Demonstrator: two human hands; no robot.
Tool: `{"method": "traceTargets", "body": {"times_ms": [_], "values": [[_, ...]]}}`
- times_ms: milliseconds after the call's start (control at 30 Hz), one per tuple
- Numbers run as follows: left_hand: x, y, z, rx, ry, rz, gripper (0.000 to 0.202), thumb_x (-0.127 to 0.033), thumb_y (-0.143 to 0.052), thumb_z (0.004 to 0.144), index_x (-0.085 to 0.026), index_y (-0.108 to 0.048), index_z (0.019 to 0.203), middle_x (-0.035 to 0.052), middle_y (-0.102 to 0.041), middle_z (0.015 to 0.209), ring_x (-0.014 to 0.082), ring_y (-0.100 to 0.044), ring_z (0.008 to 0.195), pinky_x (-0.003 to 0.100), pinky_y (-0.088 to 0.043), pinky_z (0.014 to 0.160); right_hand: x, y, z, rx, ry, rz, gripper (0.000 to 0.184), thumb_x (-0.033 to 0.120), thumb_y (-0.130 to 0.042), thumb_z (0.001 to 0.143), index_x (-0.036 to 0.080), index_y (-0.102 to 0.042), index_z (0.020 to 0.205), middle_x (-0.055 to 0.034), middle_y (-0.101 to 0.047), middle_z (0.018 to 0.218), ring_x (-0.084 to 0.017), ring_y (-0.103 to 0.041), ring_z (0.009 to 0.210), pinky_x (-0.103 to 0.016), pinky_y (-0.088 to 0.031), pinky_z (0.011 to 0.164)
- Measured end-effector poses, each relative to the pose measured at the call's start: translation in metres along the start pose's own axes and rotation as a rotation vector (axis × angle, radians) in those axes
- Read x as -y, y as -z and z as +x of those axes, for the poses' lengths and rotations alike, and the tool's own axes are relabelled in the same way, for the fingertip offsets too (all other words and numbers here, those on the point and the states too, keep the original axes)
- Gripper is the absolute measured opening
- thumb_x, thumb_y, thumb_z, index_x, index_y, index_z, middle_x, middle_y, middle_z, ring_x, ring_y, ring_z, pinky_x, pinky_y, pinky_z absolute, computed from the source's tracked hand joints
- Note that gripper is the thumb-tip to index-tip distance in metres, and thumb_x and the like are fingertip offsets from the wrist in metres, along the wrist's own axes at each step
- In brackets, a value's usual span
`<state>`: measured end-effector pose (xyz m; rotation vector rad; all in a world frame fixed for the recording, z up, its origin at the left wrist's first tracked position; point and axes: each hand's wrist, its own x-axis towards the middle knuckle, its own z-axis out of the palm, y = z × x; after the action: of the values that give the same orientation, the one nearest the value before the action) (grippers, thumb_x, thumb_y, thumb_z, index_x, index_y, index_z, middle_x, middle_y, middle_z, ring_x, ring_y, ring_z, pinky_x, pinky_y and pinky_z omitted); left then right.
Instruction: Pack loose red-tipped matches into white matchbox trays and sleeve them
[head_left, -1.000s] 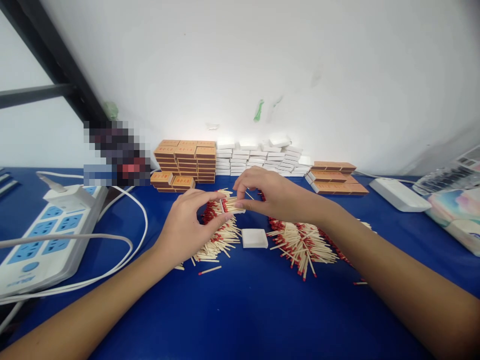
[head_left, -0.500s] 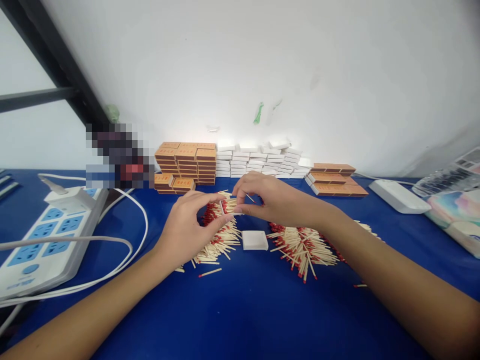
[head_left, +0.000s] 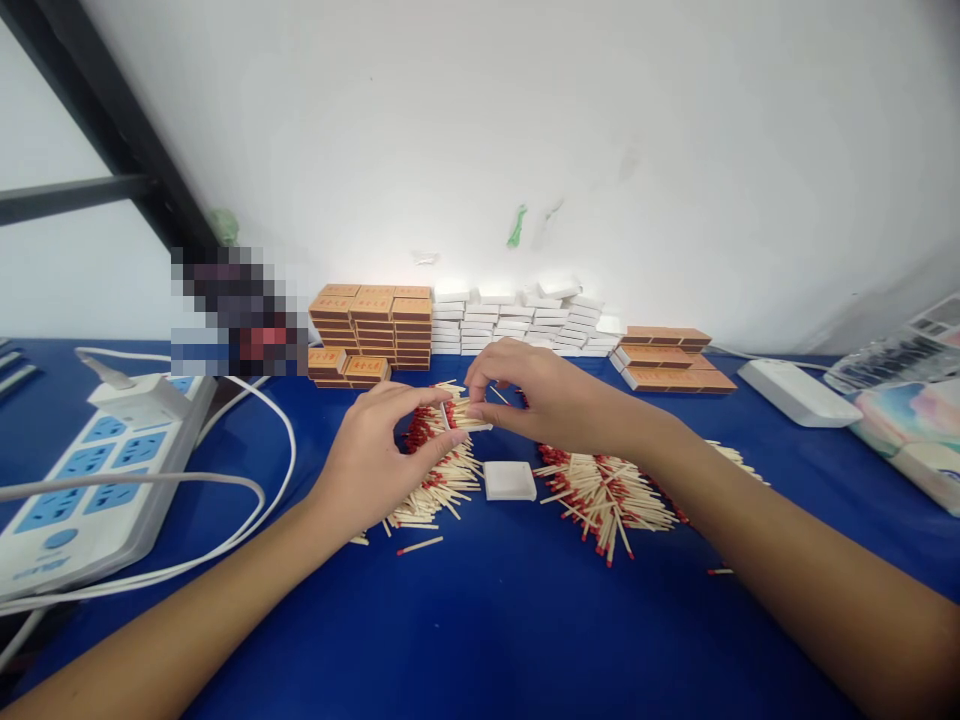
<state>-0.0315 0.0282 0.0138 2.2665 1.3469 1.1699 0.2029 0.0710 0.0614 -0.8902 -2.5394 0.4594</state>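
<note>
Between thumb and forefinger, my left hand grips a small white matchbox tray by its left end. Red-tipped matches lie in it, partly hidden by fingers. My right hand is bent over the tray's right end, its fingertips pinched on matches there. How many it holds is hidden. Below and behind the tray spreads a heap of loose matches. Another white tray lies flat on the blue table between this heap and a second pile of matches, under my right forearm.
Along the wall stand stacked orange matchboxes, white trays piled up and more brown-sided matchboxes. A power strip with white cables occupies the left. At right lie a white device and a colourful packet.
My right fingertips have shifted slightly to the left and down over the tray, and more of its right end shows. My left hand has stayed in place.
</note>
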Motion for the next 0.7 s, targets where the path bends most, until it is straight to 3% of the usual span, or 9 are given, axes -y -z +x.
{"method": "traceTargets", "body": {"times_ms": [333,700], "values": [[-0.0012,-0.0005,-0.0002,-0.002,-0.008,0.002,0.034,-0.042,-0.084,0.087,-0.028,-0.077,0.117,0.0026,-0.082,0.111,0.0259,-0.073,0.103,0.045,-0.055,0.099,0.0039,-0.0007,-0.0005,0.030,0.003,0.038,0.008,0.031,-0.062,0.099,0.024,-0.065,0.096,-0.0062,-0.068,0.102,-0.022,-0.058,0.101,-0.038,-0.045,0.088],[-0.0003,0.0000,-0.0008,0.001,-0.015,-0.020,0.035,-0.041,-0.084,0.087,-0.028,-0.077,0.119,0.0031,-0.081,0.112,0.0256,-0.073,0.103,0.044,-0.056,0.097,0.0001,-0.0033,-0.0017,-0.026,-0.026,0.028,0.018,0.041,-0.059,0.102,0.023,-0.064,0.103,-0.0057,-0.067,0.105,-0.020,-0.058,0.094,-0.035,-0.045,0.081]]}}
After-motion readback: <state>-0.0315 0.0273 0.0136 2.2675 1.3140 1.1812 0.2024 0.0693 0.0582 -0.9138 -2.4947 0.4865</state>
